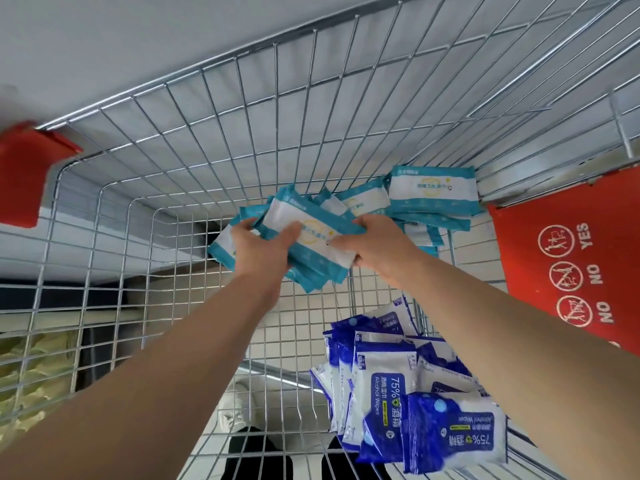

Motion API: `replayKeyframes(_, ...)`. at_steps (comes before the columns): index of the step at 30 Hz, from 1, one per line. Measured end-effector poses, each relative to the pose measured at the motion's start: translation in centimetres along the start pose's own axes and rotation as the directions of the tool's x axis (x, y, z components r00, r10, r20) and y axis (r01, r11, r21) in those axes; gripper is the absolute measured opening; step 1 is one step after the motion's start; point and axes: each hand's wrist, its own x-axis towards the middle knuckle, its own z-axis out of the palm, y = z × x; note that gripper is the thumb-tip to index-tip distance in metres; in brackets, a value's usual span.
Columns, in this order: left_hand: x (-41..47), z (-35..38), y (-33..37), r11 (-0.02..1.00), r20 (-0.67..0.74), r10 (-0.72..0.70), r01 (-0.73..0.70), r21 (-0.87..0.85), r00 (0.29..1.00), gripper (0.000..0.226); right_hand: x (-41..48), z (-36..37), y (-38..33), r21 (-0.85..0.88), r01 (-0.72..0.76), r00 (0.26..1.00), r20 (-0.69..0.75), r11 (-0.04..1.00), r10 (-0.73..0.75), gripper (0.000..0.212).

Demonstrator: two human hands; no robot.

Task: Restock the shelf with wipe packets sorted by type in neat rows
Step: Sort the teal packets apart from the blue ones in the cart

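I look down into a wire shopping cart. Both hands grip one stack of teal-and-white wipe packets held above the cart floor. My left hand clasps the stack's left side, my right hand its right end. More teal packets lie piled in the cart's far right corner. A heap of dark blue alcohol wipe packets lies in the near right part of the cart, under my right forearm.
A red child-seat flap with YES/NO pictograms hangs at the cart's right. A red plastic corner guard caps the cart's left corner. Grey floor shows beyond the mesh. Dark trousers and shoes show below.
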Motion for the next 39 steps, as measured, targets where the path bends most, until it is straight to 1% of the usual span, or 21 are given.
replayKeyframes(1, 0.4, -0.9, 0.0, 1.000, -0.057, 0.007, -0.006, 0.026, 0.998, 0.061, 0.2, 0.1, 0.0, -0.085, 0.029, 0.999, -0.015, 0.996, -0.030, 0.020)
replayKeyframes(3, 1.6, -3.0, 0.3, 0.998, -0.125, 0.012, -0.003, 0.065, 0.992, 0.061, 0.5, 0.2, -0.1, -0.233, 0.109, 0.986, -0.097, 0.966, -0.134, 0.024)
replayKeyframes(5, 2.6, -5.1, 0.7, 0.988, -0.135, 0.005, 0.016, 0.156, 0.991, 0.041, 1.3, 0.4, 0.0, -0.305, 0.164, 0.963, -0.157, 0.938, -0.220, 0.029)
replayKeyframes(7, 3.3, -6.7, 0.9, 0.979, -0.120, -0.017, 0.041, 0.199, 0.993, 0.019, 2.2, 1.0, 0.1, -0.336, 0.182, 0.955, -0.162, 0.924, -0.248, 0.034)
replayKeyframes(8, 3.6, -7.2, 0.9, 0.977, -0.113, -0.019, 0.043, 0.211, 0.993, 0.014, 2.6, 1.4, 0.0, -0.366, 0.188, 0.953, -0.157, 0.911, -0.259, 0.036)
replayKeyframes(12, 5.1, -8.1, 0.0, 0.953, -0.044, -0.010, 0.023, 0.303, 0.999, 0.014, 4.1, 3.3, -0.2, -0.502, 0.172, 0.944, -0.161, 0.848, -0.287, 0.036)
replayKeyframes(14, 5.6, -8.0, -0.5, 0.935, -0.013, 0.018, -0.012, 0.354, 1.000, 0.017, 4.3, 4.0, -0.3, -0.630, 0.134, 0.942, -0.159, 0.765, -0.296, 0.034)
replayKeyframes(16, 6.1, -8.0, -0.8, 0.925, -0.002, 0.032, -0.029, 0.378, 0.999, 0.020, 4.3, 4.7, -0.3, -0.709, 0.087, 0.948, -0.157, 0.700, -0.277, 0.037)
replayKeyframes(19, 6.5, -8.3, -1.1, 0.927, 0.008, 0.013, -0.015, 0.375, 1.000, 0.028, 4.3, 5.3, 0.1, -0.734, 0.042, 0.964, -0.148, 0.678, -0.220, 0.034)
replayKeyframes(21, 6.5, -8.6, -1.0, 0.930, 0.014, 0.004, -0.009, 0.368, 1.000, 0.028, 4.2, 5.0, 0.0, -0.708, 0.070, 0.966, -0.128, 0.703, -0.225, 0.023)
replayKeyframes(22, 6.5, -8.9, -0.8, 0.932, 0.011, 0.003, -0.007, 0.362, 1.000, 0.028, 4.2, 4.8, -0.2, -0.690, 0.091, 0.961, -0.129, 0.718, -0.246, 0.015)
replayKeyframes(25, 6.5, -9.5, -0.5, 0.943, -0.023, 0.013, -0.004, 0.333, 1.000, 0.027, 4.4, 3.6, -0.8, -0.617, 0.169, 0.932, -0.153, 0.768, -0.328, 0.020)
replayKeyframes(27, 6.7, -9.9, -0.3, 0.947, -0.041, 0.019, -0.005, 0.321, 0.999, 0.025, 4.3, 3.3, -1.6, -0.574, 0.233, 0.913, -0.149, 0.785, -0.379, 0.015)
replayKeyframes(29, 6.8, -9.8, -0.1, 0.944, -0.044, 0.030, -0.014, 0.329, 0.999, 0.020, 4.3, 3.2, -2.3, -0.600, 0.307, 0.893, -0.087, 0.739, -0.442, 0.016)
replayKeyframes(31, 6.9, -9.9, 0.0, 0.932, -0.045, 0.039, -0.020, 0.361, 0.998, 0.019, 4.6, 3.7, -3.2, -0.642, 0.384, 0.873, 0.019, 0.664, -0.487, 0.035)
replayKeyframes(32, 7.0, -9.9, -0.1, 0.922, -0.049, 0.040, -0.018, 0.387, 0.998, 0.020, 5.0, 4.0, -3.5, -0.674, 0.416, 0.861, 0.075, 0.611, -0.504, 0.039)
replayKeyframes(33, 7.1, -10.0, -0.2, 0.913, -0.051, 0.038, -0.014, 0.408, 0.998, 0.019, 5.4, 4.5, -3.9, -0.717, 0.440, 0.848, 0.132, 0.541, -0.514, 0.038)
replayKeyframes(35, 7.3, -10.3, -0.4, 0.908, -0.058, 0.030, -0.003, 0.420, 0.998, 0.016, 6.4, 5.5, -4.0, -0.801, 0.434, 0.849, 0.212, 0.411, -0.483, 0.028)
replayKeyframes(36, 7.4, -10.4, -0.5, 0.912, -0.062, 0.027, 0.001, 0.411, 0.998, 0.015, 6.7, 5.9, -4.0, -0.829, 0.414, 0.862, 0.225, 0.376, -0.454, 0.025)
replayKeyframes(37, 7.4, -10.6, -0.6, 0.918, -0.065, 0.025, 0.003, 0.397, 0.998, 0.015, 6.9, 6.2, -3.8, -0.848, 0.398, 0.872, 0.232, 0.350, -0.430, 0.025)
replayKeyframes(39, 7.5, -10.9, -0.7, 0.923, -0.074, 0.017, 0.013, 0.384, 0.997, 0.018, 7.0, 6.5, -3.7, -0.863, 0.377, 0.885, 0.227, 0.337, -0.407, 0.029)
